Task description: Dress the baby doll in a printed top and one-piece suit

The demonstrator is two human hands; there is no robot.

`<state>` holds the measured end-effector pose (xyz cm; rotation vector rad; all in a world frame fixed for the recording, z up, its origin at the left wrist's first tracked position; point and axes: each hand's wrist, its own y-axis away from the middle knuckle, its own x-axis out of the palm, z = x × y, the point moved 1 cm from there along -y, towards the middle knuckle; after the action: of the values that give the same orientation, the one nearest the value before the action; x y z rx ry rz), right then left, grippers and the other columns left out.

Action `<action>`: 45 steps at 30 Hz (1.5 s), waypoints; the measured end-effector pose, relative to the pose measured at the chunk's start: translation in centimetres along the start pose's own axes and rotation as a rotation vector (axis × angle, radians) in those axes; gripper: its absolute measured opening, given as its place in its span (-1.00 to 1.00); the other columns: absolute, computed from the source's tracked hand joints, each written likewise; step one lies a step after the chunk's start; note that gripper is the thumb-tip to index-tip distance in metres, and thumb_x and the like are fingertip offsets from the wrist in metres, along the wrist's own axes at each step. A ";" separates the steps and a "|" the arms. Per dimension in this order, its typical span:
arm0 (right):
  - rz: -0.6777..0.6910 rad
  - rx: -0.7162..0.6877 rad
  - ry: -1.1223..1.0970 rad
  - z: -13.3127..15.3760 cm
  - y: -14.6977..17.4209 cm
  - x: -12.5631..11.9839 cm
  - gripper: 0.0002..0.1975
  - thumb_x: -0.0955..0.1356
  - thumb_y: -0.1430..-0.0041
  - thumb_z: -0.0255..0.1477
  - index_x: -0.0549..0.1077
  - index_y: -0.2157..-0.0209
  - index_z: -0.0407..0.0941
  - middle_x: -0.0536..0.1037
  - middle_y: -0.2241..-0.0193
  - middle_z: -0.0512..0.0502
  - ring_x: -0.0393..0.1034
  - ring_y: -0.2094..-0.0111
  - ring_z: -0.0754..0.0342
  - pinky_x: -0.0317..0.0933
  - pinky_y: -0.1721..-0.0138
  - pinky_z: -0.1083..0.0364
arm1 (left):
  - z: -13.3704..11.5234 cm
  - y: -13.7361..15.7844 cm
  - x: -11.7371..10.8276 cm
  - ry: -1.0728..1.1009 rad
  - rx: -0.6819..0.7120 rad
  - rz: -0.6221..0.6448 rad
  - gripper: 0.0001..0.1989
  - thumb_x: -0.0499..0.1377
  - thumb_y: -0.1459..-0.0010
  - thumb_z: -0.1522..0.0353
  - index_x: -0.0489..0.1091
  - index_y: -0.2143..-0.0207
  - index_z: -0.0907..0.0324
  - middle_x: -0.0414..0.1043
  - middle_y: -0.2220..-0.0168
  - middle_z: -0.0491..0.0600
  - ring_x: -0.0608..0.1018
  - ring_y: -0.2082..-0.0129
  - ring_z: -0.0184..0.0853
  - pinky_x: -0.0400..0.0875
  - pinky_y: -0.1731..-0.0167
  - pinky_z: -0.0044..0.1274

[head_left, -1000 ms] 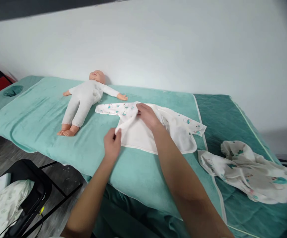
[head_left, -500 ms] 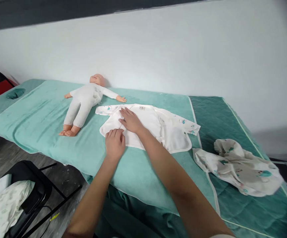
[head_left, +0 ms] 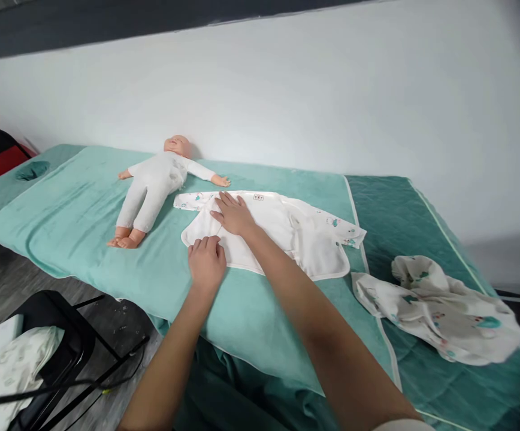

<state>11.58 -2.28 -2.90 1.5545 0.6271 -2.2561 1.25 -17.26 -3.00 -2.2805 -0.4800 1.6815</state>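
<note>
A white baby shirt (head_left: 266, 227) lies spread open on the teal bed cover, its printed sleeves stretched to both sides. My right hand (head_left: 233, 215) rests flat on its left front panel, fingers spread. At the shirt's near left edge, the fingers of my left hand (head_left: 206, 261) are curled and closed on the hem. A baby doll (head_left: 154, 178) in a white body suit lies on its back just left of the shirt, one arm reaching toward the sleeve.
A crumpled printed baby garment (head_left: 449, 314) lies on the darker green sheet (head_left: 379, 206) at the right. Below left, a black chair (head_left: 69, 323) carries a folded cloth (head_left: 26, 359) and a white box (head_left: 6, 335). The bed stands against a white wall (head_left: 287, 102).
My right hand has slid slightly to the left across the shirt, and my left hand has moved a little left. A dark cable has come into view at the lower left.
</note>
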 end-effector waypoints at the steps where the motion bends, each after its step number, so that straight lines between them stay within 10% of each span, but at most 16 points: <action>1: 0.008 -0.002 0.001 0.3 0.7 -0.1 -0.31 0.08 -0.51 -0.10 0.14 -0.45 -0.24 -0.04 -0.52 -0.28 -0.18 -0.54 -0.17 -0.25 -0.48 -0.32 | 0.1 0.0 0.0 0.006 0.016 -0.008 -0.77 0.07 -0.31 0.48 0.52 0.14 0.15 0.61 0.23 0.05 0.55 0.14 -0.09 0.23 0.17 -0.31; 9: 0.223 -0.179 -0.447 -1.4 10.9 -3.7 -0.40 0.26 -0.40 -0.06 0.34 -0.35 -0.01 0.22 -0.45 -0.12 0.05 -0.48 -0.10 -0.11 -0.49 -0.20 | 0.4 0.2 -0.1 0.094 0.164 -0.089 -0.76 0.07 -0.30 0.50 0.51 0.14 0.15 0.58 0.31 0.01 0.55 0.22 -0.14 0.25 0.19 -0.34; 12: -0.065 0.073 -0.690 -6.5 14.0 -6.9 -0.52 0.30 -0.35 -0.09 0.49 -0.17 0.01 0.48 -0.28 -0.11 0.39 -0.28 -0.06 0.23 -0.32 -0.11 | 0.5 0.2 -0.1 0.106 0.214 -0.103 -0.75 0.05 -0.31 0.50 0.51 0.14 0.15 0.56 0.34 0.00 0.54 0.26 -0.17 0.27 0.20 -0.36; 15: -0.514 0.487 -0.482 -12.2 15.8 -9.3 -0.66 0.32 -0.27 -0.20 0.55 0.06 -0.09 0.64 0.00 -0.22 0.53 -0.01 -0.11 0.33 -0.16 -0.14 | 0.1 0.0 -0.1 0.117 0.266 -0.115 -0.75 0.04 -0.31 0.50 0.51 0.14 0.15 0.55 0.36 0.00 0.54 0.28 -0.18 0.29 0.22 -0.36; 20: -0.346 0.833 -0.232 -15.8 16.1 -9.2 -0.72 0.37 -0.18 -0.15 0.51 0.28 -0.08 0.65 0.19 -0.23 0.50 0.15 -0.16 0.31 0.03 -0.13 | -4.3 -0.1 0.4 0.288 0.334 0.001 -0.75 0.03 -0.35 0.47 0.49 0.08 0.15 0.56 0.26 0.03 0.56 0.19 -0.20 0.39 0.14 -0.38; 30: -0.468 0.712 -0.530 -15.4 16.2 -8.6 -0.78 0.41 0.01 -0.27 0.31 0.40 -0.03 0.51 0.39 -0.01 0.38 0.34 0.02 0.27 0.15 0.00 | -16.0 -3.7 5.3 0.489 0.200 0.431 -0.58 0.09 -0.41 0.18 0.35 -0.24 0.08 0.50 -0.09 0.08 0.60 0.01 -0.17 0.47 0.10 -0.38; 39: -0.618 0.534 -0.190 -14.8 15.7 -8.2 -0.63 0.25 -0.19 -0.36 0.43 -0.02 -0.10 0.49 -0.10 -0.34 0.42 -0.05 -0.21 0.29 -0.14 -0.24 | -15.9 -3.2 5.4 0.341 0.292 0.395 -0.63 0.00 -0.43 0.31 0.44 -0.18 0.08 0.58 0.01 0.03 0.60 0.03 -0.18 0.45 0.14 -0.40; 45: -0.407 0.206 -0.363 -12.8 15.3 -5.8 -0.50 0.19 -0.37 -0.14 0.47 -0.16 -0.06 0.47 -0.26 -0.25 0.28 -0.33 -0.16 0.09 -0.41 -0.26 | -15.0 -2.7 5.1 0.300 0.418 0.420 -0.69 0.02 -0.41 0.31 0.57 0.17 0.17 0.60 0.18 0.08 0.60 0.14 -0.18 0.43 0.18 -0.38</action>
<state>31.45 -8.34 -3.97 1.1221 0.6687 -2.8945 16.73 -12.98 -2.01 -2.3458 0.4044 1.3857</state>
